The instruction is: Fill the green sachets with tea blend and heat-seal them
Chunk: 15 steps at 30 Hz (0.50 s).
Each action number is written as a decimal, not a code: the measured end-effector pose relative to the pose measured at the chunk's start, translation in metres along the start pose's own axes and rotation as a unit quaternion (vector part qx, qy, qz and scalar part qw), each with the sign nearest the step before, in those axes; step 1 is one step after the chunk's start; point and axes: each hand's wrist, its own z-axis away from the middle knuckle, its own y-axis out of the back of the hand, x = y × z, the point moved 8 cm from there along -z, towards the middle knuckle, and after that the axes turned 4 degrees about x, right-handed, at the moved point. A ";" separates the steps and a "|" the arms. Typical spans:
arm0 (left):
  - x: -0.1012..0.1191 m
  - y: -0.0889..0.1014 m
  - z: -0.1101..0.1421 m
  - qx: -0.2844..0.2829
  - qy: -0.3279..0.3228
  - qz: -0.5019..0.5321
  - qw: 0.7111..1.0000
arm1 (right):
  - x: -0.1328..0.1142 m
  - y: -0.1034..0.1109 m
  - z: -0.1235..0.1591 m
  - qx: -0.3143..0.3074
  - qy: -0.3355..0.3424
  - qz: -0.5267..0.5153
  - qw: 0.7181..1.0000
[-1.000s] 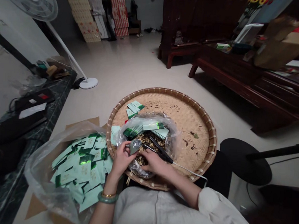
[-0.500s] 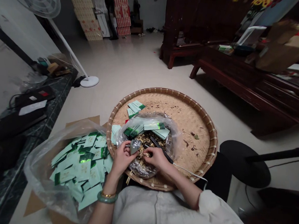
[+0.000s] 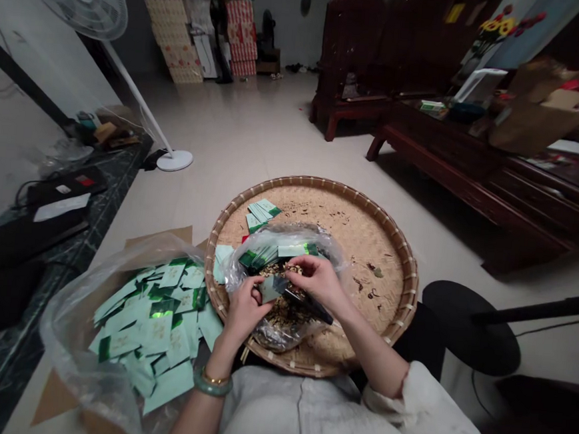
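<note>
My left hand [image 3: 248, 311] grips a small pale-green sachet [image 3: 270, 290] with a dark silvery end, held over the dried mix. My right hand [image 3: 318, 279] is closed in a pinch just above the sachet's silvery end; what its fingertips hold is too small to make out. Below both hands lies a loose brown and tan dried mix [image 3: 282, 315] in a clear plastic bag [image 3: 239, 266]. A slim black tool [image 3: 323, 311] rests on it, partly under my right hand. Several green sachets [image 3: 266, 254] lie at the bag's far side.
The round woven tray [image 3: 391, 252] carries the bag, more sachets [image 3: 262, 213] and scattered bits. On its left, a large clear bag [image 3: 72, 334] holds many sachets [image 3: 160, 330]. A white standing fan [image 3: 173, 160], a dark wooden table [image 3: 434, 161] and a round black base [image 3: 471, 328] stand around.
My right hand has risen from the dried mix to the sachet's silvery end. The sachet has turned in my left hand, showing more of its pale-green face.
</note>
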 end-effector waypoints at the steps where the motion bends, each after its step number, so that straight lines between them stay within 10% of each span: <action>1: 0.001 -0.002 0.000 -0.002 0.002 -0.004 1.000 | -0.008 -0.001 0.000 0.007 0.028 0.028 0.999; 15: -0.015 -0.012 0.001 0.025 0.041 0.071 0.996 | -0.038 -0.023 0.022 -0.035 0.163 0.161 0.973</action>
